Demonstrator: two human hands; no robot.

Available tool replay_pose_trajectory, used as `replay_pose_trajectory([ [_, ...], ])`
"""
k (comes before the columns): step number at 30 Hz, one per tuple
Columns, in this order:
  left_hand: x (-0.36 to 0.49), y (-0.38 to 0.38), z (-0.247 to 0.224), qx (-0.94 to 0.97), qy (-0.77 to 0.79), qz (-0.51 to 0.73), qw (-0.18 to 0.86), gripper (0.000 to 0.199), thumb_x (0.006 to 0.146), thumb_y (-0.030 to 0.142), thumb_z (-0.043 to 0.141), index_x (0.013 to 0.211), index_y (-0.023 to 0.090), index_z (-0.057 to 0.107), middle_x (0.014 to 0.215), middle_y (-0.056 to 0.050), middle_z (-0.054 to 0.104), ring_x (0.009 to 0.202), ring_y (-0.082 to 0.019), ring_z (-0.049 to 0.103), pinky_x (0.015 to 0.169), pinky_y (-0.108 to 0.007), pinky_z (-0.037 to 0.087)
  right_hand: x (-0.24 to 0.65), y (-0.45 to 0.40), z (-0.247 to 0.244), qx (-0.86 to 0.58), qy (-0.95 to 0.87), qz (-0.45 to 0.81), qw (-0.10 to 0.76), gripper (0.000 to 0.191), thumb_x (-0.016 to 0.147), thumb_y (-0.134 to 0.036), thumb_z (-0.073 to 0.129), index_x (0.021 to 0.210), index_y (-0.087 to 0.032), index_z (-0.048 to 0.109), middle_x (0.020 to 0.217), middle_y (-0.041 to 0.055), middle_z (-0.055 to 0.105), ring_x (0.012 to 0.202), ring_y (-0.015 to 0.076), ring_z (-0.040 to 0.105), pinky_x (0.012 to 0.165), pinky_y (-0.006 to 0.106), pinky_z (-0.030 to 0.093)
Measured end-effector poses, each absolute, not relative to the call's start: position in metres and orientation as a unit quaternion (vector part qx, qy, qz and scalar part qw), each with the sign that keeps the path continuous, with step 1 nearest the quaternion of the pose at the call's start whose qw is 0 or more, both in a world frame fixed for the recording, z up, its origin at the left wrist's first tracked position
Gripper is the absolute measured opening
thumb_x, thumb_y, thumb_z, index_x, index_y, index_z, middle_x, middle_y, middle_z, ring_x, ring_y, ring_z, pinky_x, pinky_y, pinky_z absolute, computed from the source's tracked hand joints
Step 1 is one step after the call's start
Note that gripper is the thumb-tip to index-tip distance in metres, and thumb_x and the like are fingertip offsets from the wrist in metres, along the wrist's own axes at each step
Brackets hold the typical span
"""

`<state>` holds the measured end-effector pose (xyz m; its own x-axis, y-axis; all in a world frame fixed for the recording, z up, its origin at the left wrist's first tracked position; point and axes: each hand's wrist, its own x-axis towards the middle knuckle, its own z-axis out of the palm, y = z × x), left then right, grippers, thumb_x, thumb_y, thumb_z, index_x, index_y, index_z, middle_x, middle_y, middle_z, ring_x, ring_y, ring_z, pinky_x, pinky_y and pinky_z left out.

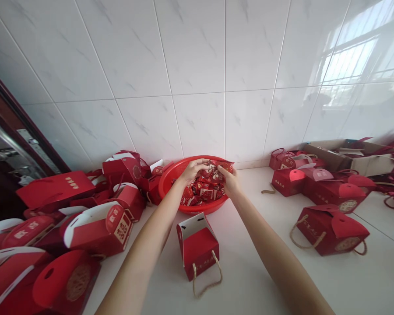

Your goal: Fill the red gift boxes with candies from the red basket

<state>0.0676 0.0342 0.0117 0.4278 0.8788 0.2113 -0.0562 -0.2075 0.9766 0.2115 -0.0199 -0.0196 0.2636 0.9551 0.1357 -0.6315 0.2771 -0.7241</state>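
A red plastic basket (164, 186) holds many small wrapped candies (205, 194), mostly in red wrappers. Over it, my left hand (194, 170) pinches a wrapped candy (210, 169) between thumb and fingers. My right hand (230, 178) is closed on wrapped candies too, with a red wrapper edge showing beyond its fingers. How many pieces are in either hand cannot be made out. In front of the basket, between my forearms, stands a red gift box (200, 247) with its top open and a twisted rope handle hanging toward me.
Several red gift boxes (98, 227) crowd the left side, along with a red bag-like box (57, 188). More closed boxes (333, 229) stand on the right, before an open cardboard carton (331, 155). A tiled wall (200, 122) rises behind; a door handle (3, 153) is far left.
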Motion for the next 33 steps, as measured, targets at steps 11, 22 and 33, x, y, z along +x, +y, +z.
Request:
replay_pose_trajectory([
  [11, 0.072, 0.022, 0.016, 0.678, 0.310, 0.389, 0.541, 0.032, 0.055, 0.030, 0.083, 0.081, 0.013, 0.075, 0.077, -0.005, 0.075, 0.075, -0.020, 0.068, 0.073, -0.032, 0.054, 0.212, -0.020, -0.021, -0.286, -0.319, 0.525, 0.735, 0.029, 0.056, -0.031, 0.085, 0.077, -0.019, 0.068, 0.068, -0.0013, 0.071, 0.059, 0.0161, 0.065, 0.058, 0.029, 0.056],
  [22, 0.072, 0.030, 0.013, 0.622, 0.306, 0.524, 0.494, 0.019, 0.060, 0.031, 0.074, 0.072, 0.018, 0.066, 0.069, 0.002, 0.069, 0.071, -0.016, 0.064, 0.073, -0.028, 0.048, 0.214, -0.027, -0.016, -0.272, -0.353, 0.550, 0.706, 0.032, 0.057, -0.028, 0.087, 0.083, -0.018, 0.069, 0.080, 0.0036, 0.076, 0.072, 0.0208, 0.071, 0.066, 0.032, 0.060],
  [33, 0.070, 0.029, 0.016, 0.638, 0.300, 0.490, 0.513, 0.020, 0.057, 0.026, 0.072, 0.075, 0.019, 0.066, 0.073, 0.003, 0.065, 0.074, -0.015, 0.061, 0.070, -0.027, 0.047, 0.215, -0.017, -0.023, -0.298, -0.300, 0.539, 0.728, 0.023, 0.058, -0.019, 0.079, 0.076, -0.019, 0.066, 0.072, 0.0006, 0.073, 0.065, 0.0178, 0.069, 0.059, 0.029, 0.058],
])
